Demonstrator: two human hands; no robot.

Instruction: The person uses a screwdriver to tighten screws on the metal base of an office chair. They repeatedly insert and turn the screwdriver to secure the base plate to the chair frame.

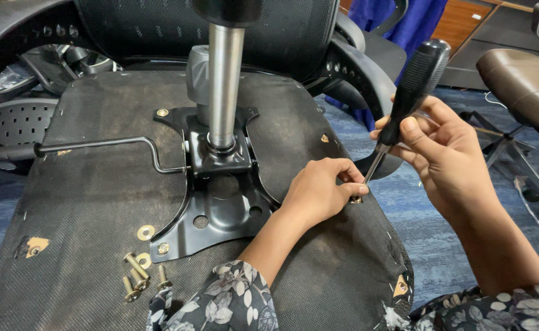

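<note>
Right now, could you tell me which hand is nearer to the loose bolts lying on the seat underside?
The left hand: it rests right of the loose bolts. The right hand is farther right, holding the screwdriver.

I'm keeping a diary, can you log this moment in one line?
right hand: grips black-handled screwdriver | left hand: steadies tip at small brass fitting | black fabric chair underside

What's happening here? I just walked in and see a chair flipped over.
A person is working on the underside of an upturned office chair seat. The right hand holds a black-handled screwdriver, its tip down at a bolt near the seat's edge, while the left hand steadies that spot with its fingertips. The black metal mounting plate with the gas cylinder sits on the seat, and loose bolts and a washer lie nearby.
</note>
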